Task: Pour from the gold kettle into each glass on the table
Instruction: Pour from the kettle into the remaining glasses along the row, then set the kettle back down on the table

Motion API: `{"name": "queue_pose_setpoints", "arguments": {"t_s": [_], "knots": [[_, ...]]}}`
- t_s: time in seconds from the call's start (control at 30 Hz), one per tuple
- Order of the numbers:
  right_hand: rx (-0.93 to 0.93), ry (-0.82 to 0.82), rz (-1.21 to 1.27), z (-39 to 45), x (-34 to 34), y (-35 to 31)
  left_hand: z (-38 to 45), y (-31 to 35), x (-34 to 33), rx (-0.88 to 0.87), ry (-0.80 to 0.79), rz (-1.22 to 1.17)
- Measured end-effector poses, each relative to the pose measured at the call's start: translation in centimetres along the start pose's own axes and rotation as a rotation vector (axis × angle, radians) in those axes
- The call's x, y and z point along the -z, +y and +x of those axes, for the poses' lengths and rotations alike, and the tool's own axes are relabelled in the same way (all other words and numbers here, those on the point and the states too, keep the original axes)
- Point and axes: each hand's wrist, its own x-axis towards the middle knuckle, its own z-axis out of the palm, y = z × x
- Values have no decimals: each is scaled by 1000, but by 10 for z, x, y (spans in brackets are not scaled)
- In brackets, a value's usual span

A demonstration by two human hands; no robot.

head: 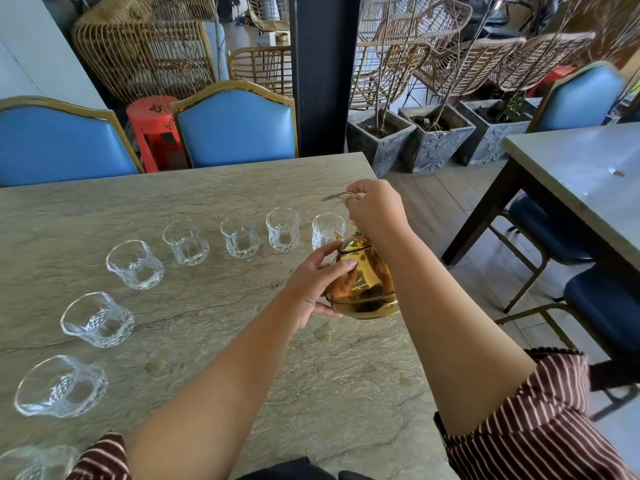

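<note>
The gold kettle [363, 282] stands on the stone table [242, 358] near its right edge. My right hand [375, 211] grips its thin top handle from above. My left hand [318, 282] presses against the kettle's left side, thumb on the body and fingers under its base. Several clear cut glasses curve across the table from the far right glass [327, 232], just behind the kettle, past a middle glass [186, 242] to a near glass [60, 386] at the left. All look empty. The spout is hidden.
Two blue chairs [239, 126] stand behind the table, with a red stool [156, 129] between them. Stone planters [436, 136] and rattan chairs sit beyond. A second table [581, 174] with dark blue chairs stands at the right across a floor gap.
</note>
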Motion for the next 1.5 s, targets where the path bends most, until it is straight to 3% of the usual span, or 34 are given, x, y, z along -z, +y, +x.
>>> {"name": "queue_pose_setpoints", "arguments": {"t_s": [0.77,1.0,1.27,1.5], "knots": [[-5,14,40,-3,1,7,0,-2,3,-13,12,56],[-102,-8,250,-30,-3,36,-2,-13,9,-124,-26,125],[-161,-128,674,-88,-16,43,-33,-30,33,-216,-103,298],[-148,-223,814,-134,-46,35,-72,-62,61,-253,129,561]]}}
